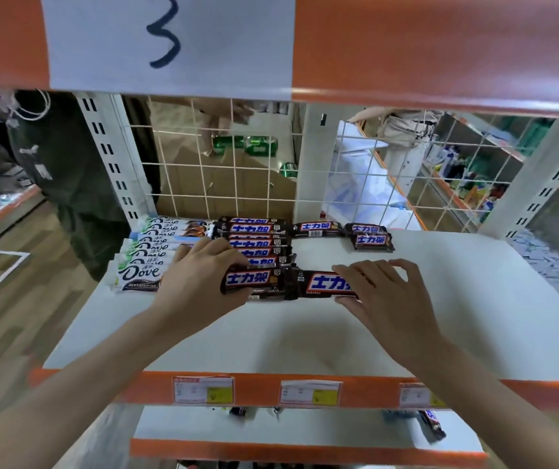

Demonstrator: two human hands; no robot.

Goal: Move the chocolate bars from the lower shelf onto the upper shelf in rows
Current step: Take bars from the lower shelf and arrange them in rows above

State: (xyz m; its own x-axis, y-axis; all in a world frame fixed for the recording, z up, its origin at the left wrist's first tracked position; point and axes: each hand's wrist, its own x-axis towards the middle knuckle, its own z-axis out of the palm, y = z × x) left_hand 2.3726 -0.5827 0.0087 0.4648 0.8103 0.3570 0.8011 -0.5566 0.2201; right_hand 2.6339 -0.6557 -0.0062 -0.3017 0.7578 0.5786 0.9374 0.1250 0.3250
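Your fingers (pixel 366 275) on the right hand (pixel 384 296) are curled over the right end of a Snickers bar (pixel 322 284), thumb beneath its near edge, so that bar is pinched between them; the left hand (pixel 200 282) likewise wraps a second Snickers bar (pixel 251 280), fingers over the far edge and thumb at the near one; the two bars lie end to end on the upper shelf (pixel 440 299), at the front of the Snickers row (pixel 254 242), which runs back toward the wire mesh (pixel 237 164).

To the left of that row is a Dove row (pixel 149 252); three more Snickers (pixel 369 236) lie further back on the right, apart from your hands; on the lower shelf (pixel 271 424) at least one dark bar (pixel 433 424) shows at the right, with others half hidden behind the orange shelf edge (pixel 271 389).

Expect these bars to be light and fairly stiff along their length, though the glossy wrapper is probably slick and the crimped ends will fold if you pull on them; the filling may dent under a hard squeeze; so take each by its long edges near the middle, with gentle pressure, and slide it flush against its neighbour rather than pressing it down.
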